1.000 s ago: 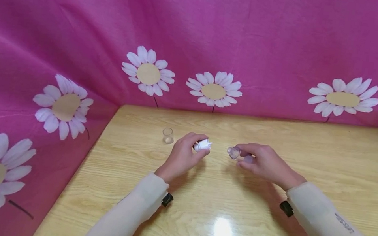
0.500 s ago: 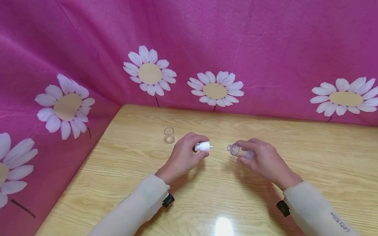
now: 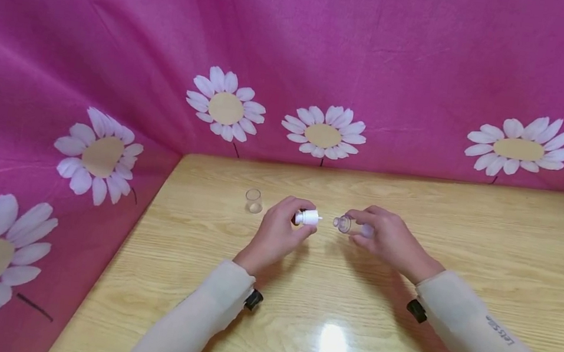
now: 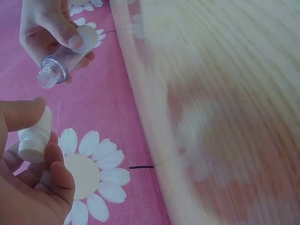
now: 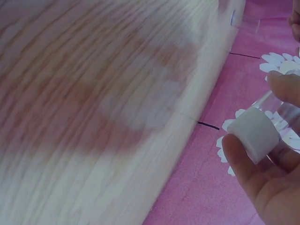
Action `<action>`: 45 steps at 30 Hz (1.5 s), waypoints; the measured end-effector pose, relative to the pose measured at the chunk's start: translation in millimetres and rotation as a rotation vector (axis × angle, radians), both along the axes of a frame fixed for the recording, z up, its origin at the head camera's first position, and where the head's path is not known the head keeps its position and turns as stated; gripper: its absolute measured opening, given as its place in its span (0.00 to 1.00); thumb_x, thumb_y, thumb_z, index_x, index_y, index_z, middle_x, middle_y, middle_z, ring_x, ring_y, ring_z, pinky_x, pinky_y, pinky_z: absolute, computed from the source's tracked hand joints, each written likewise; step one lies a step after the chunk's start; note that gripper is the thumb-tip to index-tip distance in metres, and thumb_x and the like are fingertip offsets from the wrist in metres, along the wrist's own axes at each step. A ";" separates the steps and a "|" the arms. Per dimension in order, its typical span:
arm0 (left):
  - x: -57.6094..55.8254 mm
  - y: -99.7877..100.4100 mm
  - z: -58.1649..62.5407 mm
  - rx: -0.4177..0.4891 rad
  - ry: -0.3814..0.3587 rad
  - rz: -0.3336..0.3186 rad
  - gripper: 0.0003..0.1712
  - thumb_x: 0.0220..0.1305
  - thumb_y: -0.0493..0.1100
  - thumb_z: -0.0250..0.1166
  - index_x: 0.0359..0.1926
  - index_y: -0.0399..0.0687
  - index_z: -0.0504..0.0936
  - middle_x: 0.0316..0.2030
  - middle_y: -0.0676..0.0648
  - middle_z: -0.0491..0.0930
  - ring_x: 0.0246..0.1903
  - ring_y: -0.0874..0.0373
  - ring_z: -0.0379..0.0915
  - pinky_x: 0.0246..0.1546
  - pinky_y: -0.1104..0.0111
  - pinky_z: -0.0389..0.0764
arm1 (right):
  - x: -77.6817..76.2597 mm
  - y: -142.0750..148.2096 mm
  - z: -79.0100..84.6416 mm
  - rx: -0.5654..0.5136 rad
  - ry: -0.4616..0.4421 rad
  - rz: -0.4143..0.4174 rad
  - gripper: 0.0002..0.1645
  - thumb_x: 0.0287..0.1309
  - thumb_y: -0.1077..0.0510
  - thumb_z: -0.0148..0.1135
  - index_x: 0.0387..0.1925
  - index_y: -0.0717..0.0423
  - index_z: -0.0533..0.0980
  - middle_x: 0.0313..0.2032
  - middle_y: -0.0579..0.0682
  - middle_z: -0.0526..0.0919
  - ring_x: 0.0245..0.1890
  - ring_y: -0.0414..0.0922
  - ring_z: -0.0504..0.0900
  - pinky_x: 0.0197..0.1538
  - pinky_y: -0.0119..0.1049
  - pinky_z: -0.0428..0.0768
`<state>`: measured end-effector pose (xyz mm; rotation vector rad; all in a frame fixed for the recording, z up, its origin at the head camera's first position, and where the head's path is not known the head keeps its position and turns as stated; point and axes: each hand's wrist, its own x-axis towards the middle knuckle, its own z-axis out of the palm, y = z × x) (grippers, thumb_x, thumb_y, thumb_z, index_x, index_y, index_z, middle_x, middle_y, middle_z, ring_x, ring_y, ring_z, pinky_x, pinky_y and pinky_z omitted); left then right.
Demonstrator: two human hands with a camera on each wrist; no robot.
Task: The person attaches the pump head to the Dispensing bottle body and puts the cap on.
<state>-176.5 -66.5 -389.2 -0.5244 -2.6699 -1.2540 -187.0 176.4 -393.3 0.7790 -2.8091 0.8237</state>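
Now the left hand (image 3: 276,236) pinches one small white plastic pump cap (image 3: 307,217) between thumb and fingers, its thin nozzle tip aimed to the right. In the left wrist view that cap (image 4: 34,136) looks smooth and matte, a short stepped cylinder with a flat round end. Facing it, the right hand (image 3: 386,237) grips one little clear bottle (image 3: 349,225), held on its side above the table with its open threaded neck turned toward the cap; the two are near but apart. From the left wrist, the bottle (image 4: 61,63) shows a ribbed transparent neck and a rounded, glossy body. The right wrist view shows a flat white end (image 5: 255,133) between thumb and fingers, probably the bottle's base, though blur makes that hard to confirm.

One tiny clear cup-shaped cover (image 3: 253,201) stands upright on the wooden table (image 3: 466,236), just left of the left hand and not touching it. The tabletop is pale, grained and shiny, with a bright glare patch near the front edge. Behind and to the left hangs magenta cloth (image 3: 332,40), softly creased and printed with white daisies.
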 end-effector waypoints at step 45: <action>-0.8 17.3 -2.7 -0.038 -0.004 -0.082 0.16 0.61 0.39 0.71 0.51 0.47 0.84 0.45 0.49 0.81 0.37 0.60 0.70 0.36 0.75 0.72 | 1.4 -12.9 1.0 0.054 0.094 0.062 0.27 0.53 0.60 0.74 0.56 0.56 0.80 0.42 0.57 0.83 0.33 0.46 0.83 0.37 0.39 0.84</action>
